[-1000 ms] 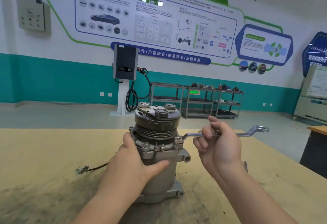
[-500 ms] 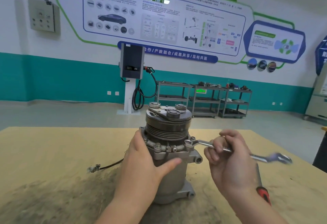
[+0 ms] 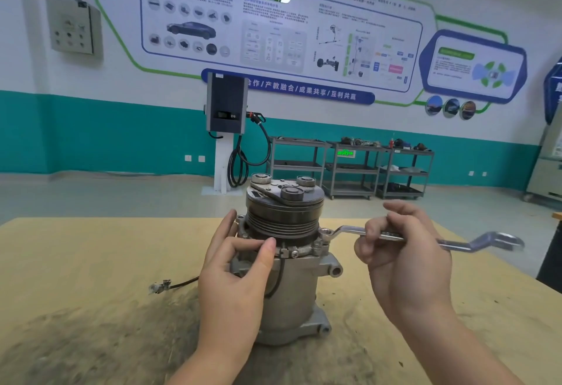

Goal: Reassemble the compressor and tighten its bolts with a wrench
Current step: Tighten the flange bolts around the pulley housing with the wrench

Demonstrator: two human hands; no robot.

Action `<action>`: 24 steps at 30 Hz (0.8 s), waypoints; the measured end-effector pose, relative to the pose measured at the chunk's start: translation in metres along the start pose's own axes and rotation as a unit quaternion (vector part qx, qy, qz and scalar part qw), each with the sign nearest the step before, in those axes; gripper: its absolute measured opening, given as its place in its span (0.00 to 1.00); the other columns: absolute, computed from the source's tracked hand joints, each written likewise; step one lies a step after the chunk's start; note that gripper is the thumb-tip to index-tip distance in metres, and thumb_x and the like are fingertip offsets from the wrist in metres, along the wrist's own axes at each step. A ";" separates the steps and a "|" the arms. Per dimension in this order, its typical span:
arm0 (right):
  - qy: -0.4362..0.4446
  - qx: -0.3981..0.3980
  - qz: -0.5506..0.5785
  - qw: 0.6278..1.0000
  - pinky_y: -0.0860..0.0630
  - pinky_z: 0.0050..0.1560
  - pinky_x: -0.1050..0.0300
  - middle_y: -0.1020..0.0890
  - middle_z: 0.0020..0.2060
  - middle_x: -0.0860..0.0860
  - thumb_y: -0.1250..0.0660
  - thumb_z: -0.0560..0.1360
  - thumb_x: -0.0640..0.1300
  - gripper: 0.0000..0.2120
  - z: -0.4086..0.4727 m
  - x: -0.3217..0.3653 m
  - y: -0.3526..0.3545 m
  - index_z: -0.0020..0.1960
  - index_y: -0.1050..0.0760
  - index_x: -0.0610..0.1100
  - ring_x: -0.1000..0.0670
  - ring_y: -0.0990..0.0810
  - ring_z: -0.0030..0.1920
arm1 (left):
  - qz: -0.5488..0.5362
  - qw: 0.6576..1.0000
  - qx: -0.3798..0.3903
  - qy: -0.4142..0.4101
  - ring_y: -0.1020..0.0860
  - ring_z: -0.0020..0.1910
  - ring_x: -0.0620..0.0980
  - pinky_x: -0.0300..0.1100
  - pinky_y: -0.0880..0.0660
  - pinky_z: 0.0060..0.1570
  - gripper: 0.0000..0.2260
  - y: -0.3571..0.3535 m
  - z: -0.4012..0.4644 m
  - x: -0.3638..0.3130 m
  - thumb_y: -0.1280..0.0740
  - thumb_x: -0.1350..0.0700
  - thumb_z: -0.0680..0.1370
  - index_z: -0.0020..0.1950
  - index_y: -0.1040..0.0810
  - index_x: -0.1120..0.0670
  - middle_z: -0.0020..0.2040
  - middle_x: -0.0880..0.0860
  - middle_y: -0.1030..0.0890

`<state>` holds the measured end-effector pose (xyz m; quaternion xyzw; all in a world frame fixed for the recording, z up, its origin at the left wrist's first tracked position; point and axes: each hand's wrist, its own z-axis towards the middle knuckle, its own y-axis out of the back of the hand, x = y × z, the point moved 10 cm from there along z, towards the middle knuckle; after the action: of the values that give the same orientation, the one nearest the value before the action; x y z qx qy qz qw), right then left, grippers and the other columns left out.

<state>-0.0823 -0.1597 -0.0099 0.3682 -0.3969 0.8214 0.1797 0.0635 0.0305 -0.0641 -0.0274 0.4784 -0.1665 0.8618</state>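
at bolt, wrench (image 3: 392,236) handle swung rightward

Teal-banded wall (image 3: 91,132), grey shelving carts (image 3: 349,168)

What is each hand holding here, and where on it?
The right hand grips the wrench around mid-shaft, its ring end on a flange bolt. The left hand holds the compressor by its upper body, just below the pulley.

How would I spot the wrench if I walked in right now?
Find the yellow workbench with the grey compressor standing upright on it. The wrench sticks out sideways from its right-hand flange, gripped by the right hand. It is the only long, shiny, cranked bar there.
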 end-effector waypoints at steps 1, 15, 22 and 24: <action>-0.024 -0.003 0.004 1.000 0.34 0.25 0.56 0.28 0.23 0.46 0.48 0.79 0.32 0.09 0.005 -0.006 0.002 0.48 0.31 0.41 0.48 0.32 0.21 | -0.008 1.000 0.000 0.001 0.30 0.69 0.37 0.48 0.34 0.72 0.10 0.000 0.000 0.001 0.30 0.41 0.65 0.39 0.18 0.45 0.68 0.32 0.29; -0.266 0.023 0.133 0.955 0.41 0.18 0.64 0.36 0.22 0.51 0.47 0.78 0.36 0.06 0.029 -0.068 -0.003 0.46 0.32 0.41 0.53 0.41 0.18 | 0.159 0.924 0.339 0.072 0.31 0.64 0.31 0.36 0.29 0.59 0.54 -0.026 0.045 0.017 0.25 0.29 0.53 0.74 0.48 0.32 0.71 0.27 0.38; -0.219 0.035 0.118 0.968 0.39 0.20 0.63 0.35 0.22 0.49 0.47 0.78 0.36 0.08 0.031 -0.063 -0.001 0.46 0.30 0.41 0.52 0.39 0.19 | 0.141 0.902 0.393 0.112 0.23 0.42 0.27 0.25 0.29 0.32 0.48 -0.036 0.046 0.034 0.24 0.39 0.56 0.71 0.42 0.41 0.61 0.39 0.25; -0.185 0.019 0.138 0.973 0.39 0.20 0.63 0.34 0.22 0.48 0.47 0.78 0.36 0.08 0.029 -0.060 0.003 0.46 0.30 0.41 0.51 0.39 0.19 | 0.147 0.899 0.394 0.125 0.23 0.41 0.27 0.26 0.29 0.31 0.48 -0.035 0.045 0.035 0.24 0.39 0.56 0.70 0.44 0.41 0.61 0.39 0.25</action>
<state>-0.0304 -0.1842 -0.0445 0.4590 -0.4549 0.7629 -0.0189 0.1092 -0.0190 -0.0611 0.4056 0.4764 -0.2149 0.7499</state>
